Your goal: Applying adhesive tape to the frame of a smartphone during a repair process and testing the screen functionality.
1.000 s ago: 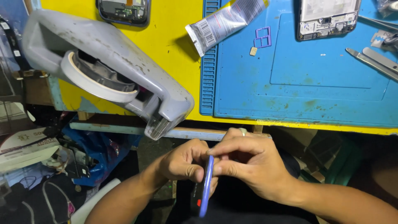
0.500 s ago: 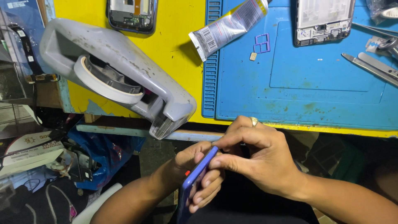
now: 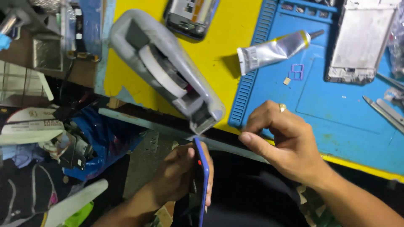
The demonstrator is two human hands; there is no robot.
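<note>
Holding the blue phone [image 3: 201,185] edge-on in the left hand [image 3: 179,180] alone, below the worktop [image 3: 219,54] edge and over the lap; could slip and drop, since the grip pinches only the thin sides. Right hand [image 3: 286,143] just beside it, fingers curled, holding nothing visible. Slim blue frame, small red spot on the edge, screen face not visible.

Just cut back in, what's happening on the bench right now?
A person sits at a yellow bench with a blue mat. The left hand holds a blue phone edge-on, below the bench edge. The right hand is off the phone, fingers curled, hovering over the mat's near edge. On the bench lie a grey tape dispenser, a silver glue tube, an opened phone frame and metal tools.
</note>
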